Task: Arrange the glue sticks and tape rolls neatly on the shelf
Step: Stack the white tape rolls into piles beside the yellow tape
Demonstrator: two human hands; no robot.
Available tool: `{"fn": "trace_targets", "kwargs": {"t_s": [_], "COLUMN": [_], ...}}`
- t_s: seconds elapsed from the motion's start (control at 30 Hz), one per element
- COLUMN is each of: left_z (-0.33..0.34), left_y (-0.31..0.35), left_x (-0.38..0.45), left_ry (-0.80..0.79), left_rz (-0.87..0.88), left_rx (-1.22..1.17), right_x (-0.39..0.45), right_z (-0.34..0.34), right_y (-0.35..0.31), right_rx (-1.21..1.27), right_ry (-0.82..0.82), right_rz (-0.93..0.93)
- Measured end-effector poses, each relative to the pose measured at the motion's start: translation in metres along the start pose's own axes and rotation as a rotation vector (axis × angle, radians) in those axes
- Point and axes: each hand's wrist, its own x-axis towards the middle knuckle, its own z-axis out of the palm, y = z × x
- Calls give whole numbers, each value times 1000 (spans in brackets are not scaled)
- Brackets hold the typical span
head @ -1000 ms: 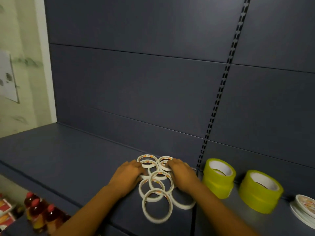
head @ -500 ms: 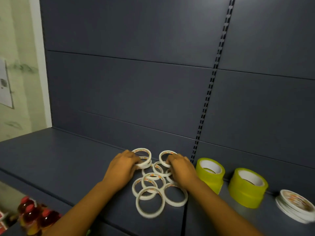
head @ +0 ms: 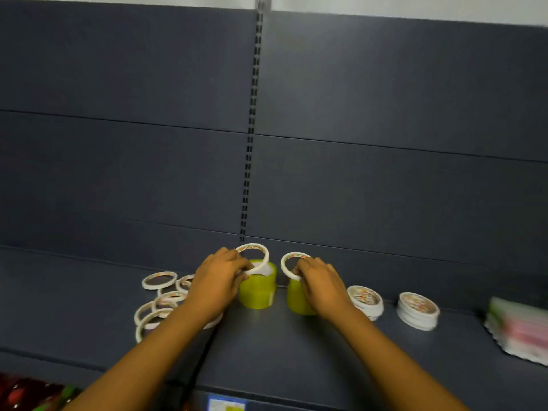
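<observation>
**Thin rings in both hands, over the yellow rolls**

Tape is what I have in each hand. My left hand [head: 221,281] pinches a thin white ring [head: 253,258] by its near edge, fingers curled over the rim, and holds it tilted above the left yellow roll [head: 258,290]. My right hand [head: 318,281] pinches a second ring [head: 292,264] the same way, raised over the right yellow roll [head: 298,298], which the hand mostly hides. I cannot tell whether either ring touches the roll below it.

The loose rings [head: 161,301] lie overlapping on the shelf [head: 296,351] to the left, partly under my left forearm. To the right sit two neat stacks [head: 364,301] of flat white rolls, the second stack [head: 418,310] well apart from the first. A blurred pile of coloured packets [head: 519,327] lies at the far right. I see no glue sticks.

As I judge it, these rings are very light and narrow, stiff enough to keep their round shape but easy to bend if squeezed across the hoop. Taking them at the rim between thumb and fingertips, as now, seems right; a grip across the width may warp them. Being so light, they could slide or tip off whatever they land on, so I would set each down flat and centred. The yellow rolls look heavier and wide enough to stand steady, best taken round the outside.
</observation>
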Motion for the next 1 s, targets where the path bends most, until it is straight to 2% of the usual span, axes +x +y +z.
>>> {"fn": "trace_targets", "kwargs": {"t_s": [0.23,0.43,0.8,1.0], "left_z": [53,88,180,225], "left_y": [130,200,215,208], "left_x": [8,16,51,67], "left_ry": [-43,-77,-121,-127], "left_rz": [96,131,104,58], "left_rx": [-101,-130,-135,-153], "right_x": [-98,-152,-151,-134], "right_z": [-59,-87,-53,-16], "right_y": [97,165,247,276], "right_rx": [-68,-118,-128,-107], "right_ry": [11,18,-3,23], "right_rz": [94,190,300,270]}}
